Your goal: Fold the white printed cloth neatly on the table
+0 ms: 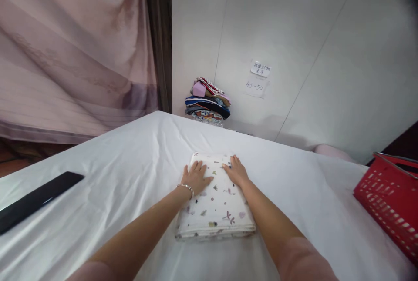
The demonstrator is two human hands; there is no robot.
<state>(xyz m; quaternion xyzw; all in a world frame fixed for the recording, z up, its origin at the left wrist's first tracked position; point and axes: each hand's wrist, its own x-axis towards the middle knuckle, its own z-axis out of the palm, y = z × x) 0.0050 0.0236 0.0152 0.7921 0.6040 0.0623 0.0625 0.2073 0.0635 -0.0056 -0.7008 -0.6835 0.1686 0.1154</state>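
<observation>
Folded cloth (215, 202), white with a scattered plant-like print, lies at the centre of the white-covered table (137, 185), its layered edge facing near. From my remote station I record the left hand (196, 178) open, fingers spread, resting on the cloth's far left part; a bracelet (187, 189) circles that wrist. I find the right hand (236, 170) likewise open at the far right edge, thumb on the top surface; whether its fingers press under the edge I cannot tell. At left lies a flat black object (39, 200). At right stands a red perforated basket (388, 194). Beyond the far edge, I note a stack of folded textiles (208, 105) by the pale wall (294, 20), well apart from the cloth.
</observation>
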